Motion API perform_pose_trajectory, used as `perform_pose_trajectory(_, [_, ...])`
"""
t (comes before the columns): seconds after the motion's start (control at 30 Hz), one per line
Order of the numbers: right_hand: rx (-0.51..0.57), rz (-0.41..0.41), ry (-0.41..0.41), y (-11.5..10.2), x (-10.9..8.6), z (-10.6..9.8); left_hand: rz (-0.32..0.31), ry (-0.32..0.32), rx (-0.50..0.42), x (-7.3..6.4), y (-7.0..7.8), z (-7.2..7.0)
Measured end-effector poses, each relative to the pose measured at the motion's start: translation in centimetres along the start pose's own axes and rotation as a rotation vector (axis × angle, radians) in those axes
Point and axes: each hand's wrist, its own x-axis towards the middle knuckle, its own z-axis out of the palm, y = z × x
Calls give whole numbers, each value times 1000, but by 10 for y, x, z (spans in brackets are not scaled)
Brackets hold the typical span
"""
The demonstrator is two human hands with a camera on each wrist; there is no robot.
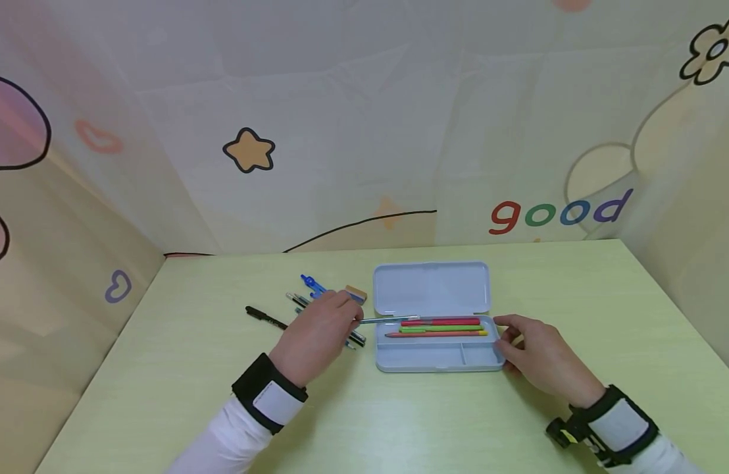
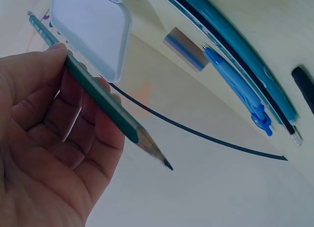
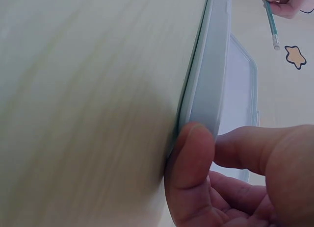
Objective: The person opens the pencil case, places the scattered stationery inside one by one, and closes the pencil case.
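My left hand (image 1: 317, 336) pinches a dark green pencil (image 2: 103, 94) between thumb and fingers. Its sharpened tip points back past the fingers, and its other end reaches over the pale blue pencil case (image 1: 420, 357). That case lies with its lid (image 1: 432, 289) folded back. A red pen (image 1: 441, 322), a light green one (image 1: 412, 328) and a reddish pencil (image 1: 435, 334) lie in its long rear compartment. At the case's right end, my right hand (image 1: 539, 352) grips the side wall (image 3: 211, 65) with thumb and finger.
Left of the case, partly behind my left hand, lie several pens and pencils, a blue pen-like tool (image 1: 312, 284) and a brown-and-blue eraser (image 1: 356, 294). A black pen (image 1: 265, 317) lies farthest left. A printed cloth backdrop (image 1: 341, 131) rises behind the table.
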Motion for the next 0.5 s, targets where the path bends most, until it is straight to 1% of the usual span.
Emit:
perform_pose_trajectory(0.13, [-4,-7,-1,0,0,0,5,-7,-5,7,5,2])
perform_pose_trajectory(0.37, [-1,-3,-1,1,1,-1,-11,-25,-34,19,16,7])
perform_pose_trajectory(0.5, [1,-3,1,2,2,-1,-2,-41,-12,24,22,9])
